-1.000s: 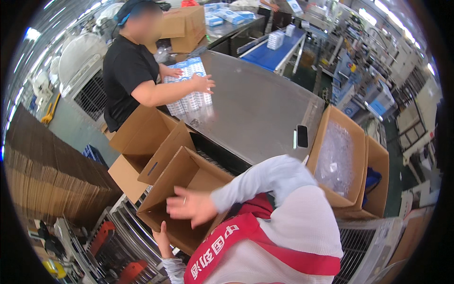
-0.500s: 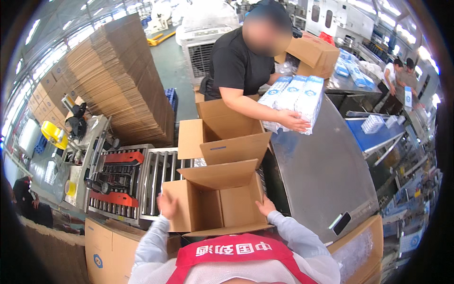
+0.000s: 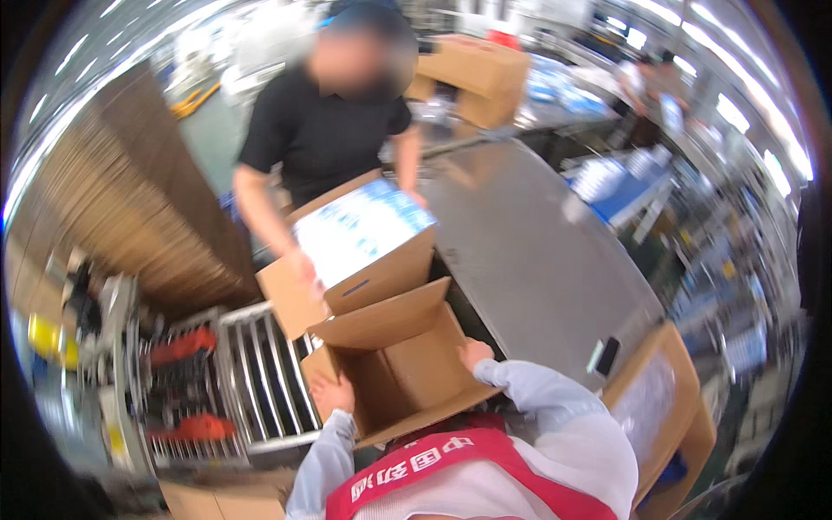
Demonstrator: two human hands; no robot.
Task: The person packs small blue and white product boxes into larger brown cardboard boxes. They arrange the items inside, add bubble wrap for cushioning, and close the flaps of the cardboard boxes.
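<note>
An open cardboard box (image 3: pixel 407 368) stands right in front of me with its flaps up and nothing visible inside. Against its left flap lies my left hand (image 3: pixel 334 396), fingers spread. My right hand (image 3: pixel 475 354) grips the box's right edge, its fingers partly hidden. Just beyond is a second cardboard box (image 3: pixel 386 276), where a co-worker's hands hold a block of blue-and-white packages (image 3: pixel 360 230) at the opening. Motion blurs that block.
A roller conveyor (image 3: pixel 269 373) runs at the left, near tall stacks of flattened cardboard (image 3: pixel 130 191). To the right stretches a metal table (image 3: pixel 537 234) with a phone (image 3: pixel 609 355) at its near edge. A carton with clear plastic (image 3: pixel 646 403) stands lower right.
The co-worker has brought the packages from above the table leftward to the second box's opening. My view has swung right. My left hand has come onto the near box's left flap.
</note>
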